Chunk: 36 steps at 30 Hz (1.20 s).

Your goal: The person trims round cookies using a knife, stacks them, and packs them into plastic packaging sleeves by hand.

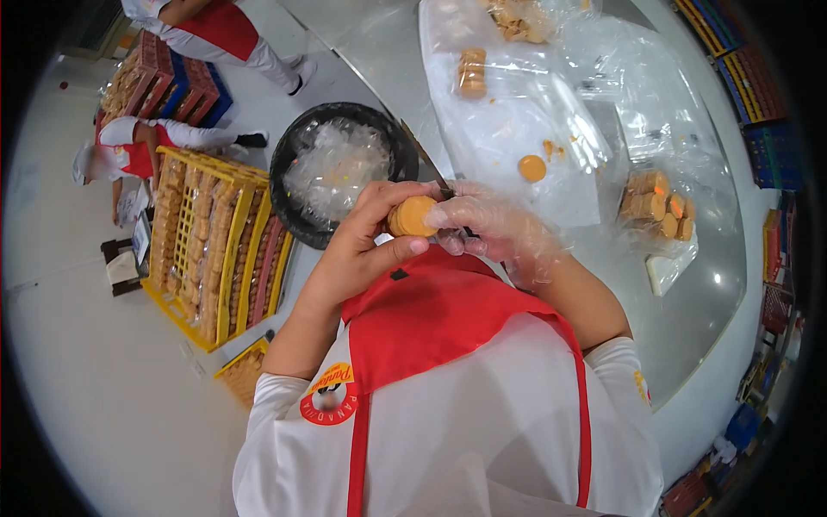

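Note:
My bare left hand (366,237) is wrapped round a short stack of round golden biscuits (415,215) in front of my apron. My right hand (495,226), in a clear plastic glove, is closed around what looks like a knife (422,153). Its thin blade points away to the upper left, and dark parts of the handle show between the fingers. The right fingertips meet the near face of the biscuit stack. A single round biscuit (531,168) lies among crumbs on the white sheet (491,138) beyond my hands.
A black tub (284,172) of crumpled clear plastic stands left of the table. Biscuit stacks (659,207) and a white block (672,269) are on the metal table's right side. Yellow crates (226,267) of packed biscuits are at left, near two people (142,142) in red aprons.

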{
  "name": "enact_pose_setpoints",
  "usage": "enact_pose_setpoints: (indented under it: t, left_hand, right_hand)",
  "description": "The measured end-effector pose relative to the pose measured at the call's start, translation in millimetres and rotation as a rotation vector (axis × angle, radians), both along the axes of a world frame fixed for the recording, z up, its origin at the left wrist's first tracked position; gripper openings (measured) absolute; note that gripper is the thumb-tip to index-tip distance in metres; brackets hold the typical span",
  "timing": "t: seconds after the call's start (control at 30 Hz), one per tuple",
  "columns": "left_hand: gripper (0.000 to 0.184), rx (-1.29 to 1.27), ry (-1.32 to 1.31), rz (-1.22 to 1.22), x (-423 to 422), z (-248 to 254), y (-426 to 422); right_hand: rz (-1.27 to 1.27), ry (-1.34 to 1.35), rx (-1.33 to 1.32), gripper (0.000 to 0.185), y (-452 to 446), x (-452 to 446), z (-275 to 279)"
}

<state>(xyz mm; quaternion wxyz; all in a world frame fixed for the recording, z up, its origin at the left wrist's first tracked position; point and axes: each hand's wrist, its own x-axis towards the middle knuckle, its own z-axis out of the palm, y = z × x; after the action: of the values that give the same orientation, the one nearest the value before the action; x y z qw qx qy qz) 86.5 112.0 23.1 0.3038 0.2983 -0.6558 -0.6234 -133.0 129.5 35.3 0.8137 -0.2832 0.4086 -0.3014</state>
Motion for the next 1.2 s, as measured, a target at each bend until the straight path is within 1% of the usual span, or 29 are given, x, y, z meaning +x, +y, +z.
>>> enact_pose_setpoints:
  t: [0.1, 0.2, 0.3, 0.37, 0.5, 0.57, 0.6, 0.63, 0.73, 0.77, 0.8, 0.87, 0.97, 1.1, 1.2]
  left_hand:
    - [0.052, 0.028, 0.011, 0.092, 11.1, 0.1, 20.6]
    - [0.05, 0.091, 0.047, 0.184, 27.0, 1.6, 36.3]
    - [0.05, 0.166, 0.108, 0.26, 42.9, 4.3, 46.2]
    - [0.05, 0.196, 0.127, 0.296, 57.6, 3.1, 48.6]
    - [0.05, 0.124, 0.145, 0.353, 96.3, 1.2, 45.6]
    - [0.051, 0.117, 0.152, 0.369, 120.8, 1.6, 40.8]
    - [0.051, 0.071, 0.123, 0.392, 134.1, 1.1, 36.8]
    - [0.051, 0.025, 0.096, 0.416, 147.9, -0.7, 33.2]
    - [0.052, -0.076, 0.026, 0.495, 186.5, -11.3, 18.7]
    - [0.052, -0.106, 0.006, 0.513, 197.0, -14.7, 11.8]
    - [0.052, -0.116, -0.016, 0.523, 205.5, -16.8, 5.0]
    - [0.051, -0.141, -0.056, 0.532, 218.4, -20.0, -10.5]
    - [0.051, -0.19, -0.071, 0.476, 229.7, -31.6, -37.5]
    - [0.05, -0.243, -0.117, 0.379, 228.3, -37.9, -64.2]
    - [0.05, -0.274, -0.137, 0.311, 221.7, -39.0, -75.0]
  right_hand:
    - [0.078, -0.037, -0.004, 0.049, 3.6, 8.0, -14.1]
    - [0.134, 0.038, 0.004, 0.051, 7.5, 23.8, -8.1]
    - [0.117, 0.07, -0.009, 0.047, 10.1, 46.4, 10.1]
    - [0.138, 0.101, 0.009, 0.05, 9.1, 62.5, 13.8]
    - [0.136, 0.082, 0.017, 0.052, 0.4, 100.8, 18.5]
    - [0.052, 0.066, 0.063, 0.053, -3.4, 128.2, 10.9]
    - [0.011, 0.064, 0.08, 0.054, -7.7, 140.9, 7.6]
    - [0.022, 0.15, 0.08, 0.051, -12.1, 151.6, 5.7]
    - [0.052, 0.59, -0.233, 0.043, -25.9, 174.5, -13.8]
    - [-0.005, 0.632, -0.51, 0.035, -22.4, 177.5, -28.7]
    - [-0.079, 0.701, -0.785, 0.027, -21.1, 184.8, -32.2]
    - [-0.229, 0.708, -0.576, 0.021, -17.5, 191.7, -31.6]
    - [-0.337, 0.793, -0.951, 0.024, -3.4, 208.6, -24.1]
    - [-0.27, 0.804, -0.985, 0.02, 7.7, 214.1, -35.3]
    - [-0.322, 0.984, -0.865, 0.02, 5.9, 213.9, -28.2]
